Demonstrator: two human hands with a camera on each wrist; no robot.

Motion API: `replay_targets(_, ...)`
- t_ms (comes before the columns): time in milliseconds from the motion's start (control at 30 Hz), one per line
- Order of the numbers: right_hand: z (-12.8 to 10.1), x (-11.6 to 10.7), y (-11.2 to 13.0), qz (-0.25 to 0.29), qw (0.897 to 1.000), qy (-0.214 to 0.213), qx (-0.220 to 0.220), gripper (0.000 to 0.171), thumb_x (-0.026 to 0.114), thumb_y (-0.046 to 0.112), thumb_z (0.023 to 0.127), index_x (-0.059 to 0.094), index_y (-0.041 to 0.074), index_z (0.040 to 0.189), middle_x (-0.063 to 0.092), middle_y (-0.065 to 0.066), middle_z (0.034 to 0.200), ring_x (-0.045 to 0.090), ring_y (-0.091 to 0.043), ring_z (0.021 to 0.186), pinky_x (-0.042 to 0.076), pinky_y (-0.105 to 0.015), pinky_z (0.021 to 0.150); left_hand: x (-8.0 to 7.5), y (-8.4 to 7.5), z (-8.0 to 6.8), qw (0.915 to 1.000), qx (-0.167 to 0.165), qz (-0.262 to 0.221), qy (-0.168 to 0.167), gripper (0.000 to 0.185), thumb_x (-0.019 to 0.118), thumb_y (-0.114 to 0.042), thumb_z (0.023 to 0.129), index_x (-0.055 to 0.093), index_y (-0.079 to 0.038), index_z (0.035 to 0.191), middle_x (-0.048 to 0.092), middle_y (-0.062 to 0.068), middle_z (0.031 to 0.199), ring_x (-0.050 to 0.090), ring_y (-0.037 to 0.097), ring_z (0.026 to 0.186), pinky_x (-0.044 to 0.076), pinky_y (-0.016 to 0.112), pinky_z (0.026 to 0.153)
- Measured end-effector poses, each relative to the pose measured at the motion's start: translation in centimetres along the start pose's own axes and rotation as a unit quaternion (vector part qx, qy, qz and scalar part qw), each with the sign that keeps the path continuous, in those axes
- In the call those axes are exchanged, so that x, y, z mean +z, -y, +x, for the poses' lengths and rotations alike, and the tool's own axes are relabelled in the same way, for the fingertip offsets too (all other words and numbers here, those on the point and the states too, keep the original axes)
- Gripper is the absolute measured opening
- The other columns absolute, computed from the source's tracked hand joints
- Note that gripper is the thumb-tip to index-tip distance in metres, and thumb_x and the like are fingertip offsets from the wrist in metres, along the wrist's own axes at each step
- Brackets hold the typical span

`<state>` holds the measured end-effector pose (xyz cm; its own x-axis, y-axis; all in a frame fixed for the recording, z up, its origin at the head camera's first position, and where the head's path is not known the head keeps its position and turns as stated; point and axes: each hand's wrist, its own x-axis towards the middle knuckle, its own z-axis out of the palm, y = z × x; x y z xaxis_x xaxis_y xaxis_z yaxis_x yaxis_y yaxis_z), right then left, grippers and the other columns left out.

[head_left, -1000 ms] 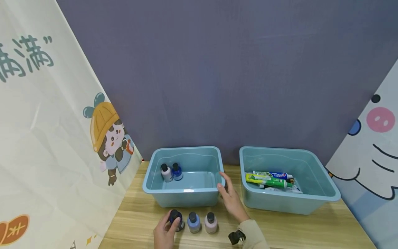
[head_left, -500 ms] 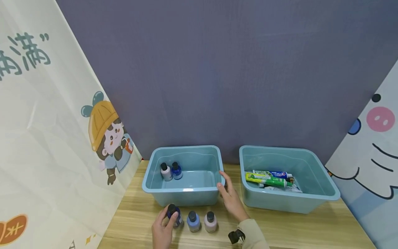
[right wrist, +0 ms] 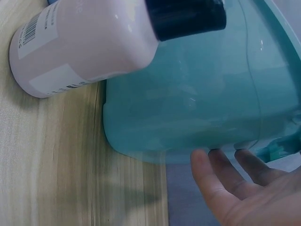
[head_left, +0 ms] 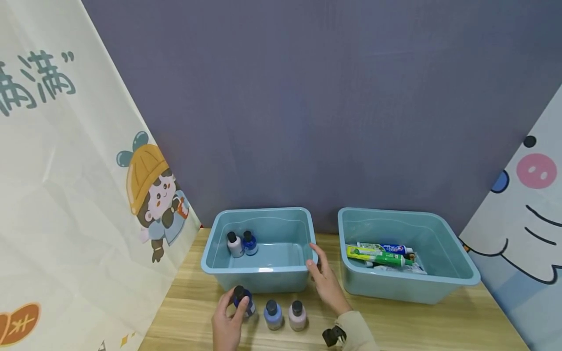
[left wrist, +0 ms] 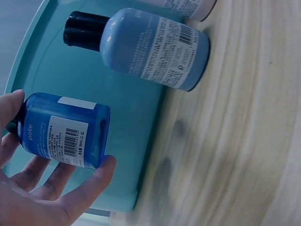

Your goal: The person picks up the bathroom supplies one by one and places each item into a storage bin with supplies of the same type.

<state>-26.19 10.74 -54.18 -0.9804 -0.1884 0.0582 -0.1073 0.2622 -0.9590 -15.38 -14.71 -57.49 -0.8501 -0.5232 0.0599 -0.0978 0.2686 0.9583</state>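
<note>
In the head view my left hand [head_left: 227, 322] holds a dark blue bottle [head_left: 247, 304] with a black cap, in front of the left bin [head_left: 263, 281]. The left wrist view shows this bottle [left wrist: 66, 129] raised off the table, thumb at its cap end and fingertips along its side. My right hand [head_left: 328, 286] rests at the right rim of that pale blue bin, its extended fingers [right wrist: 204, 172] touching the outside wall. Between the hands stand a light blue bottle [head_left: 273, 317] and a pale pink bottle [head_left: 297, 318], both upright with black caps.
Inside the left bin are a pale bottle [head_left: 235, 246] and a blue bottle [head_left: 250, 244]. A second bin [head_left: 408, 282] on the right holds several toothpaste tubes [head_left: 379, 255]. A grey backdrop [head_left: 285, 112] stands behind the wooden table [head_left: 184, 302].
My left hand has lifted the dark blue bottle off the table and moved it slightly left and up toward the bin. The right hand stays at the bin rim.
</note>
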Motion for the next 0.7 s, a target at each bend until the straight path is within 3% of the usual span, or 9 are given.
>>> replay_targets(233, -0.1, 0.0, 0.2, 0.008, 1.000, 0.005, 0.000, 0.055, 0.046, 0.047, 0.108, 0.027, 0.038, 0.158, 0.035, -0.021, 0.163, 0.052, -0.036, 0.133, 0.053, -0.046, 0.092, -0.4, -0.6, 0.0, 0.9999, -0.005, -0.004, 0.008, 0.046, 0.071, -0.039, 0.096, 0.065, -0.010, 0.132, 0.067, 0.014, 0.128, 0.058, 0.035, 0.121, 0.058, 0.043, 0.080)
replay_targets(400, 0.0, 0.0, 0.2, 0.003, 1.000, 0.002, 0.003, 0.054, 0.047, 0.048, 0.107, 0.028, 0.040, 0.158, 0.037, -0.019, 0.162, 0.054, -0.033, 0.128, 0.052, -0.041, 0.088, -0.7, -0.8, 0.0, 0.9999, -0.003, -0.012, 0.011, 0.045, 0.071, -0.039, 0.096, 0.062, -0.013, 0.133, 0.067, 0.015, 0.127, 0.058, 0.034, 0.121, 0.054, 0.040, 0.080)
replay_targets(700, -0.2, 0.0, 0.4, 0.002, 1.000, 0.005, 0.005, 0.055, 0.046, 0.047, 0.108, 0.027, 0.038, 0.158, 0.035, -0.020, 0.163, 0.053, -0.034, 0.130, 0.052, -0.046, 0.091, -1.4, -1.5, 0.0, 0.9996, -0.009, -0.011, 0.025, 0.047, 0.069, -0.042, 0.097, 0.060, -0.016, 0.135, 0.065, 0.016, 0.131, 0.057, 0.036, 0.124, 0.055, 0.046, 0.082)
